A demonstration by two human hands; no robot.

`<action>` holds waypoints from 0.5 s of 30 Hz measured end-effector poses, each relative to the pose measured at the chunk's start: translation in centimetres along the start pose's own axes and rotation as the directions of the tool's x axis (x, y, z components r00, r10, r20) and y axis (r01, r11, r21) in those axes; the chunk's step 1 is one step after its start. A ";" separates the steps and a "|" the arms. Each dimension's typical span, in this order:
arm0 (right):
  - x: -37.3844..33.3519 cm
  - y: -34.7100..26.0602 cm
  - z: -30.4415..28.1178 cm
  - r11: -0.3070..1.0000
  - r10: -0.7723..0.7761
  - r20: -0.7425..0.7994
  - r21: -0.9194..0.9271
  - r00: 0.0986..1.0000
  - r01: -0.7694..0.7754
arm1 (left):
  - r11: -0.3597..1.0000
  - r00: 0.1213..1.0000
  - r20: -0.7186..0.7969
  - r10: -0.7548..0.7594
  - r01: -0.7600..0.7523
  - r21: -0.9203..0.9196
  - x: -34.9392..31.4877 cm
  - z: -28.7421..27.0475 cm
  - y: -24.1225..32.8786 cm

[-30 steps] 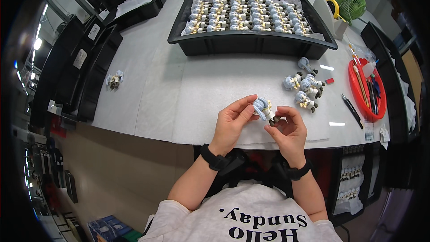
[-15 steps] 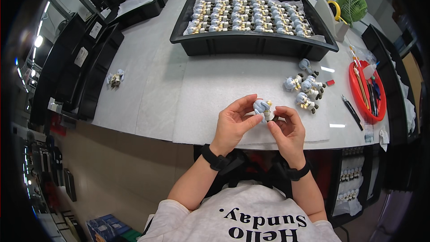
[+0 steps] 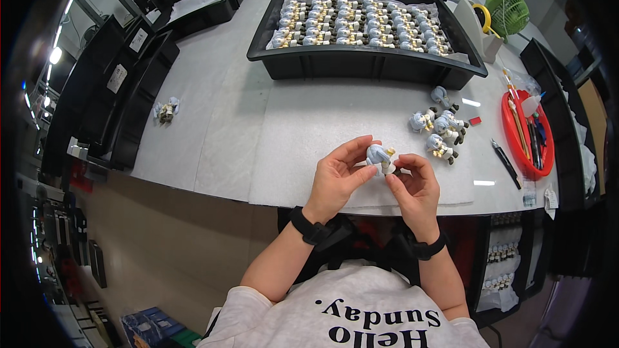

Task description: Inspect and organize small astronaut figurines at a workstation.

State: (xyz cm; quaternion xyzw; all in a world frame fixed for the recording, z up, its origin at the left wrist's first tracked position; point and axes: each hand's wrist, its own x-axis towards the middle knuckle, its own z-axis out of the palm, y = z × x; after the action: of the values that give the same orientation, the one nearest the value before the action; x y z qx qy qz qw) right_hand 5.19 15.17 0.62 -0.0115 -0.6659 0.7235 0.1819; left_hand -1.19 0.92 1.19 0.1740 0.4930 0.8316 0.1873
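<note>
Between my two hands, above the near part of the white work mat (image 3: 296,148), I hold a small figurine (image 3: 380,156) with pale blue hair, a white body and a dark base end. The thumb and fingers of my left hand (image 3: 340,174) pinch it at the head. My right hand (image 3: 414,185) grips its lower end, and the fingertips partly hide that end. Several similar figurines (image 3: 442,125) lie in a loose group to the right of my hands. Another figurine (image 3: 167,111) lies alone at the far left.
Beyond my hands stands a black tray (image 3: 367,64) with rows of figurines. On the right are a red basket (image 3: 550,154) of brushes and tools, a craft knife (image 3: 506,163), a small red piece (image 3: 475,121) and a green fan (image 3: 508,9). Black bins (image 3: 138,103) line the left edge.
The figurine has turned slightly in my fingers. Both hands stay in nearly the same place with the same hold.
</note>
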 end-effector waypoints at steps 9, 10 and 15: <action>0.2 0.1 0.0 0.999 -0.007 0.006 0.032 1.000 0.007 | 1.000 0.999 0.050 0.014 -0.015 0.021 -0.1 0.0 0.0; 0.2 0.1 0.1 1.000 -0.010 0.006 0.027 1.000 0.010 | 1.000 0.999 0.050 0.014 -0.015 0.021 -0.1 0.1 0.0; 0.1 -0.3 0.0 1.000 -0.010 0.028 0.027 1.000 0.009 | 1.000 1.000 0.003 0.005 -0.005 0.030 -0.1 0.1 0.1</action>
State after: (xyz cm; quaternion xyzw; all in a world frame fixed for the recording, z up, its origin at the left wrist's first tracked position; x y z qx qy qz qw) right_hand 5.19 15.18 0.98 0.0042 -0.6586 0.7315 0.1763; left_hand -1.10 0.94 1.34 0.1791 0.5048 0.8243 0.1834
